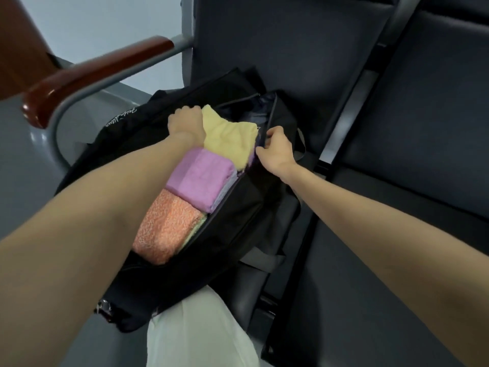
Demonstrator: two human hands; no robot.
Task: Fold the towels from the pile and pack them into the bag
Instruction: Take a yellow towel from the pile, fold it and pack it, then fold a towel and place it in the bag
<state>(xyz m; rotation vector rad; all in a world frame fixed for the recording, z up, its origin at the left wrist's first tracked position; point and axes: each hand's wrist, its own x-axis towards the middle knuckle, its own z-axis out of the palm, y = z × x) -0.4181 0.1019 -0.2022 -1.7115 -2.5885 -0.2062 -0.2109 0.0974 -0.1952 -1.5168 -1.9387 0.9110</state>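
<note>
Both bare forearms reach forward and away from the body, converging toward the middle of the view. The left hand [186, 122] is seen from the back, wrist bent downward, its fingers curled under and gripping the far rim of the bag [238, 197]. The right hand [275, 149] lies nearer the body, just right of the left, knuckles up, thumb and fingers [270, 133] pinched together on the bag's near edge. A knee in pale cloth [201, 337] shows low between the two arms.
</note>
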